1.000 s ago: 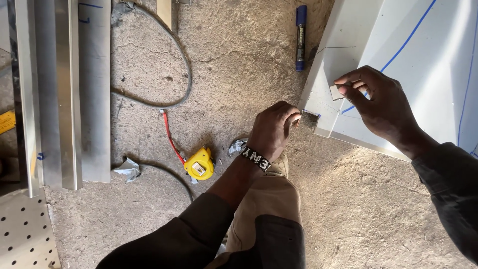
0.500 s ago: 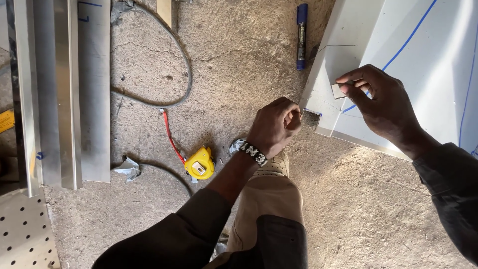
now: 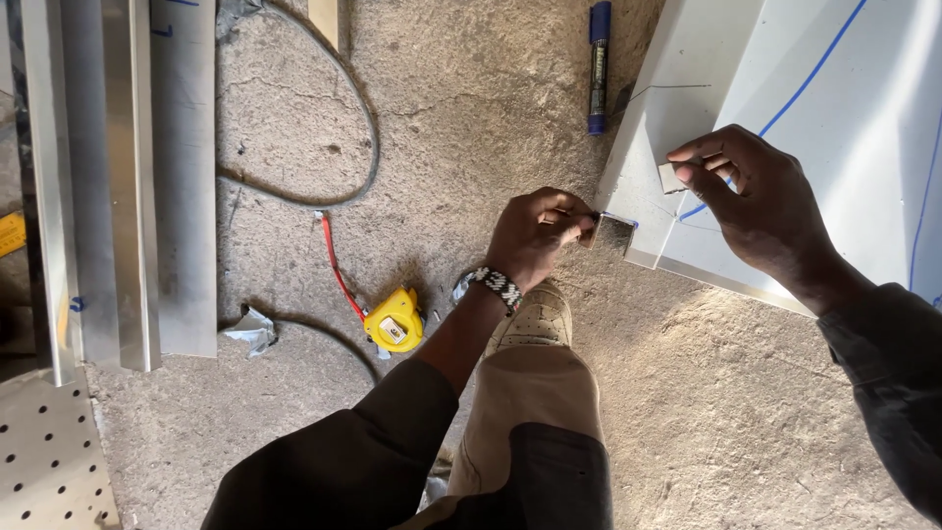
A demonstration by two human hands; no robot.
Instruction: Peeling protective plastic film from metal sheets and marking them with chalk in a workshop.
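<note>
My left hand [image 3: 535, 236], with a beaded band at the wrist, is closed around a small grey piece [image 3: 614, 232]. It presses that piece against the near corner of a white sheet panel [image 3: 834, 108] lying on the ground. A blue line is drawn across the panel. My right hand [image 3: 756, 201] rests on the panel's edge and pinches a small white square piece [image 3: 672, 178] between thumb and fingers. My knee and shoe [image 3: 535, 319] are just below the left hand.
A blue marker [image 3: 599, 67] lies beside the panel's left edge. A yellow tape measure [image 3: 394, 321] with a red strip sits on the concrete floor. A grey cable [image 3: 365, 147] loops nearby. Long aluminium profiles [image 3: 147, 177] and a perforated plate [image 3: 49, 461] lie at the left.
My left hand drew back a little from the panel's corner, then returned to it with the grey piece. My right hand has stayed on the panel's edge.
</note>
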